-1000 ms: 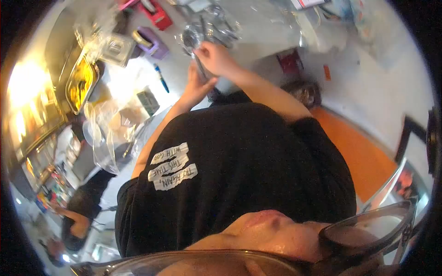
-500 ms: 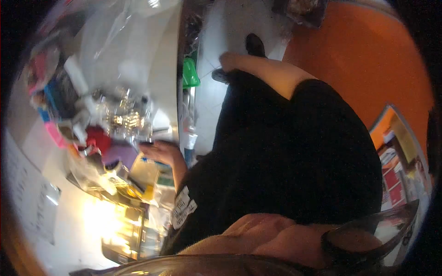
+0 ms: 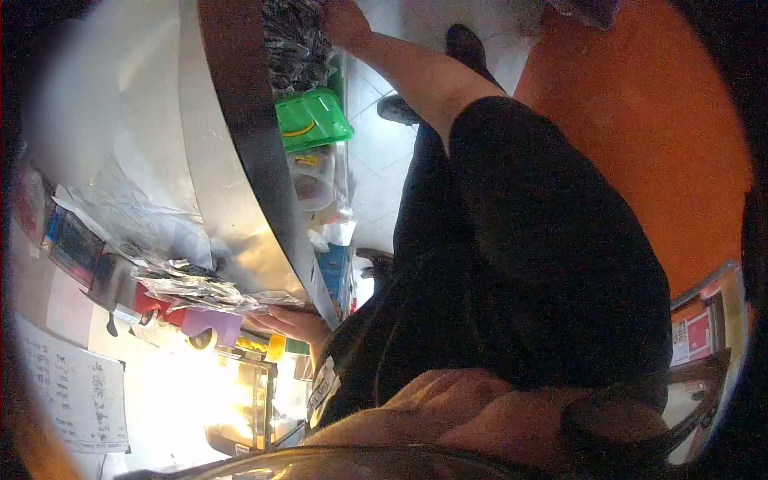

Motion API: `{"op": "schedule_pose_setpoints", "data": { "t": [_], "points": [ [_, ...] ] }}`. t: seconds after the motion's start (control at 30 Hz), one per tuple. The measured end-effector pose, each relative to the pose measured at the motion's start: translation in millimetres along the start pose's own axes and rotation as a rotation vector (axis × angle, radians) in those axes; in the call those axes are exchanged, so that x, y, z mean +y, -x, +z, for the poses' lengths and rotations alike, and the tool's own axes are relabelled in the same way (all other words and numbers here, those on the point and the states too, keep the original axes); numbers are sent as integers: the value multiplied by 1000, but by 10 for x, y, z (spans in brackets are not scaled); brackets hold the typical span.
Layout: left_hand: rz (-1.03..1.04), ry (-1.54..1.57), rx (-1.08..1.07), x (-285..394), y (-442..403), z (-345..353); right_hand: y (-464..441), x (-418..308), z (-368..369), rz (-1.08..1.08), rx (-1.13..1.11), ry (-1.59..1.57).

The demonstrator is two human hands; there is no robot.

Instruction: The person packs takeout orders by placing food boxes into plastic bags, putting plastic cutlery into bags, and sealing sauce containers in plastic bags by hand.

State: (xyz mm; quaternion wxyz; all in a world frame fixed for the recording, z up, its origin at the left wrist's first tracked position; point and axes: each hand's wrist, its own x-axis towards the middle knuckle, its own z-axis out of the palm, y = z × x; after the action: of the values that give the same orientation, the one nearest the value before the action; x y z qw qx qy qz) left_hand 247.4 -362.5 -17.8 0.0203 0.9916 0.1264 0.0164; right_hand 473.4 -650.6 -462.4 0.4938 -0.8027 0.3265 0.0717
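Note:
My left hand (image 3: 294,322) lies with fingers stretched at the table edge (image 3: 308,276), close to a pile of shiny clear plastic packets (image 3: 196,290). Up at the top edge of the view, my right hand (image 3: 346,26) is beside or on crumpled black plastic (image 3: 298,48) on a shelf under the table. Its fingers are partly hidden and cut off by the frame, so I cannot tell whether they grip the plastic. A green plastic bin (image 3: 314,120) stands just below the black plastic.
Clear containers (image 3: 312,180) and a blue box (image 3: 332,268) share the lower shelf. A bright lamp (image 3: 216,392) glares at lower left, near a handwritten sheet (image 3: 72,388). A roll of tape (image 3: 202,338) and a purple box (image 3: 214,324) sit behind the packets.
My right hand has moved leftward and up in the view, from over the floor to the black plastic. My view has shifted, showing more of the shelf. The left hand stays at the table edge.

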Motion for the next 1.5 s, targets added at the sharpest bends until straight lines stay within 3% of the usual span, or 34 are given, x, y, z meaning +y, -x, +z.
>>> {"op": "schedule_pose_setpoints", "data": {
  "t": [0.13, 0.17, 0.23, 0.3, 0.37, 0.4, 0.5, 0.57, 0.63, 0.83, 0.9, 1.03, 1.13, 1.2, 1.27, 1.37, 1.43, 1.5],
  "points": [
    [-48, -44, -9, -88, 43, -4, 199, 66, -309, 221, -23, -610],
    [-39, -30, -4, -54, 27, 0, 222, 152, -360, 107, 98, -119],
    [-40, -7, -6, 16, 4, -4, 77, 613, -280, 126, -23, -80],
    [-43, 5, -11, 62, -13, -10, 72, 625, -319, 81, -52, -115],
    [-39, 10, -10, 78, -31, -17, 343, -11, -606, -40, 10, -230],
    [-36, 11, -6, 82, -33, -13, 462, -392, -865, -24, -169, -24],
    [-27, 18, -7, 92, -31, -6, 156, 224, 6, -131, -254, 415],
    [-21, 15, -14, 92, -25, -20, 17, 505, 308, -58, -291, 265],
    [-13, 19, -10, 103, -39, -43, 92, 353, 127, -158, -378, 421],
    [-64, 70, -7, 183, -26, -54, 49, 494, 177, -361, -238, 558],
    [-84, 104, -1, 253, -46, -45, 2, 786, 514, -279, -83, 391],
    [-46, 91, 0, 201, -39, 1, 42, 1165, 718, -355, -126, 497],
    [-19, 85, -9, 52, -27, 35, -14, 1299, 403, -476, -228, 711],
    [18, 62, -2, 144, -34, -43, 294, 679, -444, -414, -446, 766],
    [4, 64, -12, 247, -52, -118, 392, 707, -782, -463, -431, 482],
    [19, 122, 5, 232, -99, -144, 304, 685, -786, -225, -458, 602],
    [7, 148, 7, 206, -102, -118, 142, 978, -363, -3, -439, 499],
    [4, 148, 33, 179, -99, -94, 227, 593, -243, 375, -493, 176]
  ]
}}
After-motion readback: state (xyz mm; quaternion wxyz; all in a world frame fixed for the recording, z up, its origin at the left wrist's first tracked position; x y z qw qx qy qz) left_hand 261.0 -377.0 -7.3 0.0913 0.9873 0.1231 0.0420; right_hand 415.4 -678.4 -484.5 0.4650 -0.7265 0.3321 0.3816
